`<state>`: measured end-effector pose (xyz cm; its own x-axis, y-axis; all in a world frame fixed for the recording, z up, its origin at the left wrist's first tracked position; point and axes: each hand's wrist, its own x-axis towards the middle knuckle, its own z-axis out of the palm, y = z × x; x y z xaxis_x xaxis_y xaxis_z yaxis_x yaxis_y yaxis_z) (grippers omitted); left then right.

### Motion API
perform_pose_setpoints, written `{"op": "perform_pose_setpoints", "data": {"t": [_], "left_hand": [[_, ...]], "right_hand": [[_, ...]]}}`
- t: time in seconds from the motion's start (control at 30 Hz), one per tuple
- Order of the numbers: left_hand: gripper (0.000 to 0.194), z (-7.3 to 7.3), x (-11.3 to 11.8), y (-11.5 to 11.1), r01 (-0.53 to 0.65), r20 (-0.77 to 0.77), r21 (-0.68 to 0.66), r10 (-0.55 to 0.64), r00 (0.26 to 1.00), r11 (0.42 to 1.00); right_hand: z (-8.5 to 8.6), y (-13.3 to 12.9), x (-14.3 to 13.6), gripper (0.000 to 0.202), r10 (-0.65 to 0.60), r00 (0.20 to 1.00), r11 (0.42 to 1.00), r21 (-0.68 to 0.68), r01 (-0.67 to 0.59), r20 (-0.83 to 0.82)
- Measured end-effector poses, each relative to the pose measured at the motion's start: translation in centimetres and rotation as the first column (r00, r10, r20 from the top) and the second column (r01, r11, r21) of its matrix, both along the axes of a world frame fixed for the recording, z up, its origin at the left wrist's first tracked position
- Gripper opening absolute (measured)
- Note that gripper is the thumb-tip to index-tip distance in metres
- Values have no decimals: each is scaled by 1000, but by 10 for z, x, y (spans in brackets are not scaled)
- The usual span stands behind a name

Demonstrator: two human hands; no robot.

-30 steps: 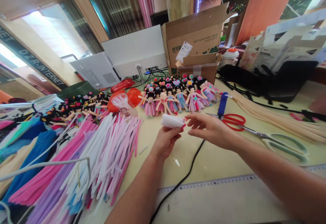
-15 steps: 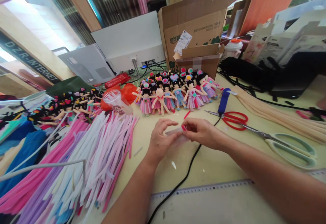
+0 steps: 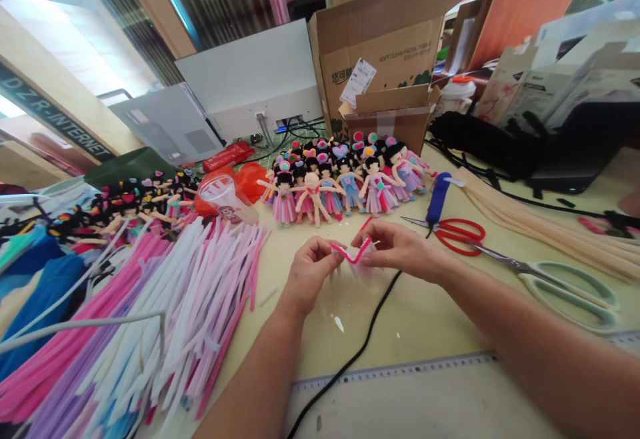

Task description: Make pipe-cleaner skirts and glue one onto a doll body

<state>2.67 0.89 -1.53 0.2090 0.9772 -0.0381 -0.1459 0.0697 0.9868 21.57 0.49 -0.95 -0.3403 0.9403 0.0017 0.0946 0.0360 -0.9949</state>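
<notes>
Head view has the pale, red-edged strip (image 3: 353, 260) over the desk (image 3: 425, 326), nearer than the dolls (image 3: 345, 176), its long axis running left to right in a V between equally close left hand (image 3: 311, 270) and right hand (image 3: 403, 250), each grip pinching an end.

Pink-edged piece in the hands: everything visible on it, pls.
The pink-edged piece is small and soft-looking, with a bright pink strip along its top edge and whitish, fuzzy-looking material below. The strip is bent into a shallow V, its low point between the hands. The left hand pinches one end, the right hand the other. It is held above the pale table, nearer than the dolls. Fingers hide both ends; its lower part is blurred.
</notes>
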Motion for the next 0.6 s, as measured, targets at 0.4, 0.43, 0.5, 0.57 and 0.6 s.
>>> {"op": "perform_pose_setpoints", "data": {"t": [0.4,0.43,0.5,0.57,0.6], "left_hand": [[22,6,0,-4,129,-235,40,-116,965,991],[21,6,1,-4,128,-289,67,-104,952,990],[18,5,2,-6,146,-383,101,-96,919,984],[15,4,2,-8,180,-474,133,-97,875,975],[14,3,2,-8,197,-518,154,-90,851,968]], "right_hand": [[-2,1,-4,25,-100,994,995,3,100,33],[-2,0,-4,24,-97,994,995,27,96,51],[-3,-1,-5,24,-86,994,995,54,82,64],[-5,-2,-5,25,-68,995,996,58,63,74],[-6,-2,-5,25,-59,995,997,58,55,83]]}}
